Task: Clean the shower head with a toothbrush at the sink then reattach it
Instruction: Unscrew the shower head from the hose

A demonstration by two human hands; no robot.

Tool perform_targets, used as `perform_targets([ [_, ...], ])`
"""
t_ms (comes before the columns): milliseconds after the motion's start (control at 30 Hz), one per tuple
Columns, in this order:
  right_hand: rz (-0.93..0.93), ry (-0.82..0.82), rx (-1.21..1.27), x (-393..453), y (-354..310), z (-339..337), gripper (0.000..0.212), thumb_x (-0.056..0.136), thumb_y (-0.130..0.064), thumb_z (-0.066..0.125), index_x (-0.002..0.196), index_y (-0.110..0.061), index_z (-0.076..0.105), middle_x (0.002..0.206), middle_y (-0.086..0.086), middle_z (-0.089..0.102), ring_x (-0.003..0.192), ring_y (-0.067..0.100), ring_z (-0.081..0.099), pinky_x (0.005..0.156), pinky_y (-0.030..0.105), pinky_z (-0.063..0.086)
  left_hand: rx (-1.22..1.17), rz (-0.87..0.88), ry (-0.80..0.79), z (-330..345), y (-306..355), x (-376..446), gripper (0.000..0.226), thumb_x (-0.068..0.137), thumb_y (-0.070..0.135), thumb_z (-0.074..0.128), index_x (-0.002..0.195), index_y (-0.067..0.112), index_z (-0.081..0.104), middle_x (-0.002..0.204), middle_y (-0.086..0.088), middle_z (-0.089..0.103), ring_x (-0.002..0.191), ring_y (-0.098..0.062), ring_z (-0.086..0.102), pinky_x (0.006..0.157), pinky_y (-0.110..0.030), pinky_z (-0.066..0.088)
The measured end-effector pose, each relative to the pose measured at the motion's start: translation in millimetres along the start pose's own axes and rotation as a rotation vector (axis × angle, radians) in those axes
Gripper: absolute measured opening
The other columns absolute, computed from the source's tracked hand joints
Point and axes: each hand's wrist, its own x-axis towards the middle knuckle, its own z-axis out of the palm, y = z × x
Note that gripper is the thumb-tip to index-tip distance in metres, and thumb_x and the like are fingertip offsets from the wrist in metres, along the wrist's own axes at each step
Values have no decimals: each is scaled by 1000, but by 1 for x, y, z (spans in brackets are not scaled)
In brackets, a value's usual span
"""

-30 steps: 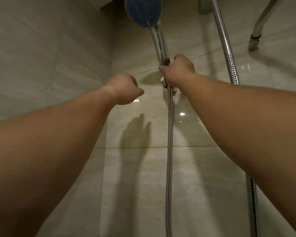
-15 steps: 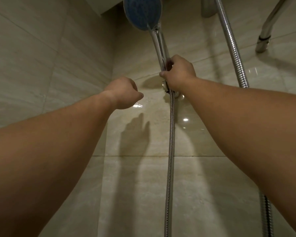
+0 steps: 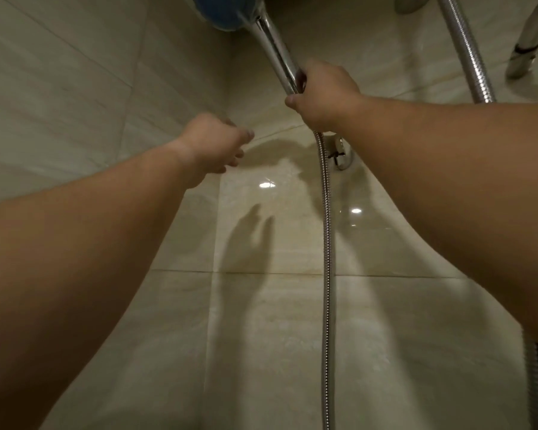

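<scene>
L hand (image 3: 213, 142) nearer, loosely curled, holds nothing, just left of hose (image 3: 326, 243). R hand (image 3: 325, 94) farther, clamped round low end of shower head (image 3: 271, 35) handle. Long axis runs up-left from grip to blue face (top edge, partly cropped). Wall bracket (image 3: 340, 152) sits just below R hand.

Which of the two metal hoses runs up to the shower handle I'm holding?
The thin hose hanging down the middle, directly under your right hand. The thicker ribbed hose runs separately, upper right.
</scene>
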Motion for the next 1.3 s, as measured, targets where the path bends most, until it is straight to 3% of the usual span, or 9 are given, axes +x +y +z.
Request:
perform_targets([
  [200, 64, -124, 13, -63, -21, 22, 34, 88, -41, 64, 111, -16, 63, 103, 8, 66, 93, 28, 64, 80, 38, 53, -226, -91, -25, -8, -21, -43, 29, 98, 40, 62, 115, 17, 64, 94, -1, 68, 78, -15, 64, 70, -29, 49],
  [333, 147, -225, 70, -147, -37, 49, 35, 88, -42, 64, 110, -15, 63, 103, 8, 66, 93, 29, 62, 72, 32, 45, -265, -203, -62, -6, -53, -98, 29, 99, 45, 59, 111, 19, 63, 96, 1, 67, 78, -13, 64, 68, -28, 47],
  [500, 264, -383, 209, -262, -70, 80, 26, 88, -38, 64, 104, -18, 61, 100, 4, 65, 91, 27, 61, 76, 36, 50, -289, -339, -165, 3, -102, -185, 24, 99, 45, 59, 101, 23, 68, 97, 4, 70, 87, -14, 64, 74, -31, 44],
  [733, 327, -532, 211, -381, -112, 95, 25, 90, -36, 61, 105, -17, 58, 104, 6, 65, 93, 29, 61, 75, 37, 49, -479, -600, -137, 4, -160, -289, 12, 101, 25, 62, 97, 16, 67, 87, -3, 69, 63, -11, 62, 74, -32, 52],
  [933, 313, -630, 250, -442, -129, 95, 28, 89, -31, 63, 112, -17, 57, 109, 8, 66, 98, 31, 60, 69, 33, 40, -483, -757, -64, 3, -176, -341, 9, 100, 15, 63, 92, 12, 64, 77, -4, 66, 46, -7, 60, 51, -21, 54],
  [1133, 467, -736, 497, -470, -116, 100, 31, 83, -37, 70, 108, -21, 61, 97, 0, 68, 87, 21, 64, 74, 35, 52, -468, -841, -53, 13, -182, -362, 10, 103, 14, 59, 110, 7, 61, 88, -10, 70, 66, -16, 73, 54, -29, 59],
  [1233, 569, -775, 649, -485, -95, 106, 30, 83, -37, 70, 108, -22, 63, 92, 1, 68, 83, 24, 68, 74, 38, 55, -479, -845, -57, 28, -183, -368, 5, 104, 14, 56, 103, 9, 58, 88, -10, 66, 85, -26, 74, 57, -31, 59],
  [1300, 635, -819, 737, -498, -79, 109, 27, 85, -35, 71, 105, -17, 64, 88, 4, 69, 76, 24, 70, 72, 39, 57, -474, -845, -33, 38, -184, -375, 6, 105, 13, 54, 100, 10, 58, 89, -9, 63, 85, -27, 69, 56, -31, 57],
])
